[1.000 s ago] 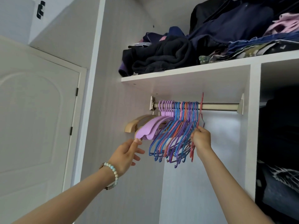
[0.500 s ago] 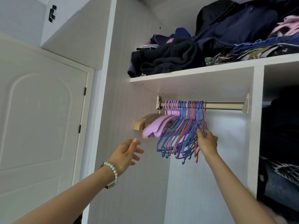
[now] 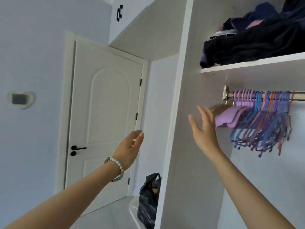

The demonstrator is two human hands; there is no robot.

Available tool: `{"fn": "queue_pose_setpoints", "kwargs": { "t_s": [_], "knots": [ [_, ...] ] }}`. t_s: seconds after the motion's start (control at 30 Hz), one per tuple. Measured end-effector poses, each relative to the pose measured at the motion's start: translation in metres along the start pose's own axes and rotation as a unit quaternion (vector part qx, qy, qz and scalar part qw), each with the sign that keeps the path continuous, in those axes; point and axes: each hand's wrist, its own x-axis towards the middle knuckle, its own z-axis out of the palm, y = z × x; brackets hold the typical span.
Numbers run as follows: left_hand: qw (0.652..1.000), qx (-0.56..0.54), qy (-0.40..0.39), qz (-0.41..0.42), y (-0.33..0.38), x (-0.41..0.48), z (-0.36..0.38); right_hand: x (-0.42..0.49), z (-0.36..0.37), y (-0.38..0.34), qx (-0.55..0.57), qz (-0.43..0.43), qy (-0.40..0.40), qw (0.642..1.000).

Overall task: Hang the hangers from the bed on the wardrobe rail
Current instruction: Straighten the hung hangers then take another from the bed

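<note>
hangers of coloured plastic (image 3: 264,126) crowd the steel wardrobe rail (image 3: 299,96); left hand (image 3: 130,147) and right hand (image 3: 204,131) spread, empty. batch seems hung; next, fetch more from the bed.

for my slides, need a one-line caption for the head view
Left hand and right hand, open and empty, near a rail crowded with coloured hangers.
</note>
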Motion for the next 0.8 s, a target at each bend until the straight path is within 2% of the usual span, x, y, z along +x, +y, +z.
{"fn": "queue_pose_setpoints", "kwargs": {
  "t_s": [0.17,0.37,0.47,0.57,0.8],
  "knots": [
    [0.993,0.069,0.065,-0.075,-0.078,-0.054,-0.125,-0.071,0.126,-0.081,0.074,-0.017,-0.162,0.984],
    [0.955,0.184,0.142,-0.184,-0.171,-0.157,-0.260,-0.182,0.265,-0.166,0.123,-0.041,-0.296,0.946],
    [0.918,0.228,0.170,-0.275,-0.218,-0.225,-0.316,-0.255,0.329,-0.201,0.134,-0.060,-0.385,0.911],
    [0.867,0.260,0.191,-0.380,-0.268,-0.299,-0.359,-0.334,0.388,-0.228,0.142,-0.077,-0.479,0.863],
    [0.745,0.282,0.217,-0.565,-0.362,-0.460,-0.385,-0.506,0.486,-0.258,0.132,-0.117,-0.652,0.738]
  ]
}}
